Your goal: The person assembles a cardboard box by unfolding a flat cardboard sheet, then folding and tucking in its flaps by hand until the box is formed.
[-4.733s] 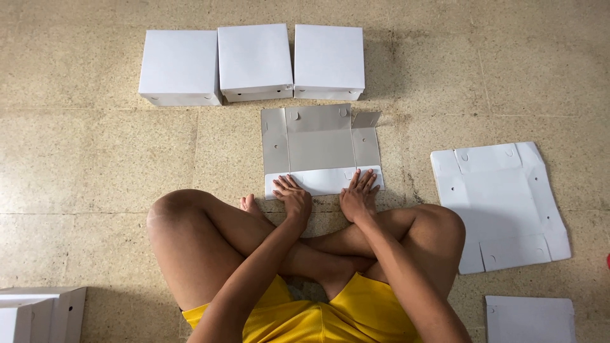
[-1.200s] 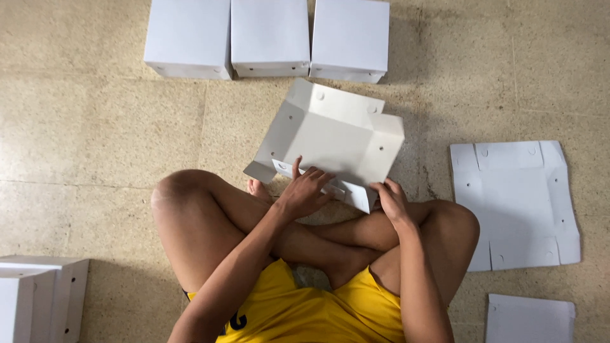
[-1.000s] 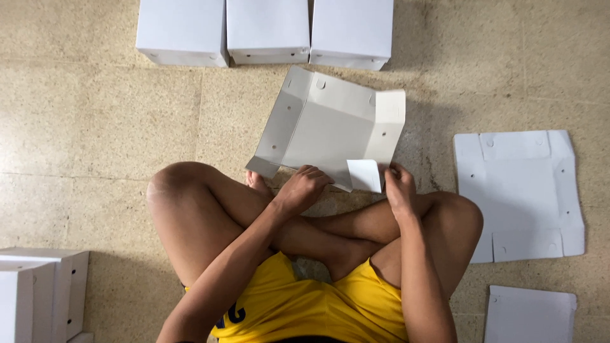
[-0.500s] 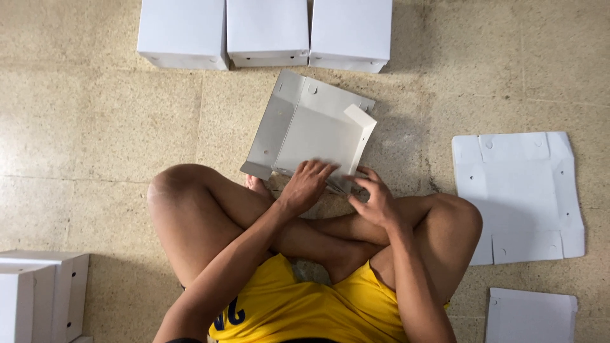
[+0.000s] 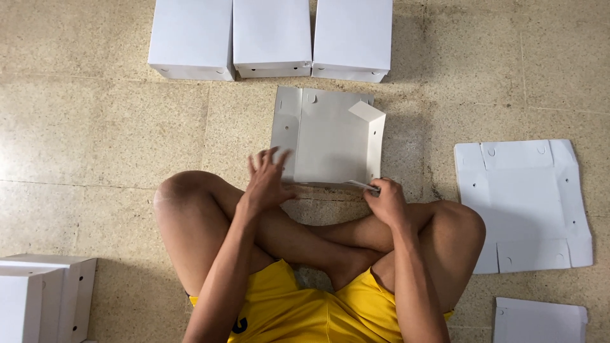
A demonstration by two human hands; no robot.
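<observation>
Folding continues: the box blank (image 5: 330, 143), tilted half a second ago, now lies on the floor (image 5: 95, 140) before the knees, right wall raised. Right hand (image 5: 386, 202) pinches its near edge; left hand (image 5: 267, 181) hovers open.

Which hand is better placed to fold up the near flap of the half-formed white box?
Probably the right hand: it already pinches the near edge of the half-formed box at its right corner. The left hand is open, fingers spread, by the near-left edge.
</observation>
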